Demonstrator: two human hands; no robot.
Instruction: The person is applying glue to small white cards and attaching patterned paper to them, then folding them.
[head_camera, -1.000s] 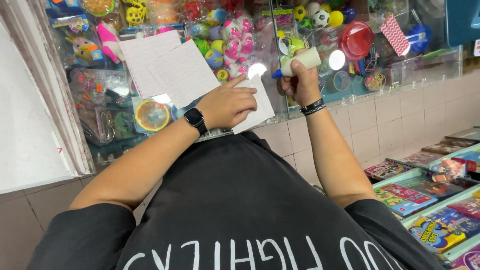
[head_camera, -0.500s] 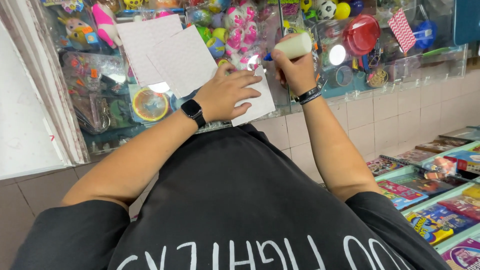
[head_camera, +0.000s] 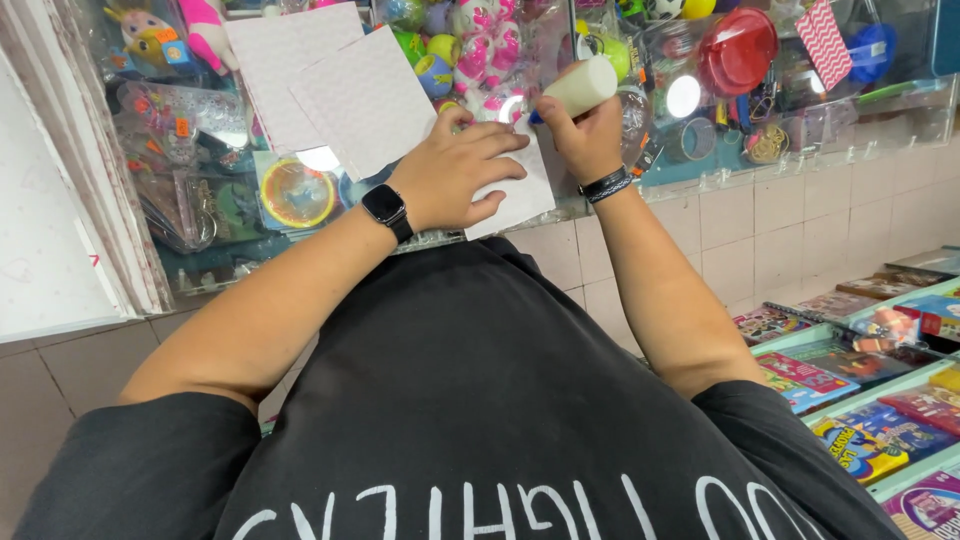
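Backdrop: glass tabletop (head_camera: 800, 150) over toys, tiled wall below.
Left hand (head_camera: 455, 175): I see fingers flat, spread on white paper (head_camera: 515, 195).
Right hand (head_camera: 585, 135): fingers clamped around cream glue stick (head_camera: 580, 88), tip at the paper's top edge.

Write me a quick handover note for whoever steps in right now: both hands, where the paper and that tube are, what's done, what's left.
Left hand: flat on the white paper sheet, pinning it to the glass counter.
Right hand: gripping the cream tube, its blue tip down at the sheet's top edge.
Done: two patterned sheets lie further left on the glass.
Left: this sheet is under work; whether anything has been applied cannot be seen.
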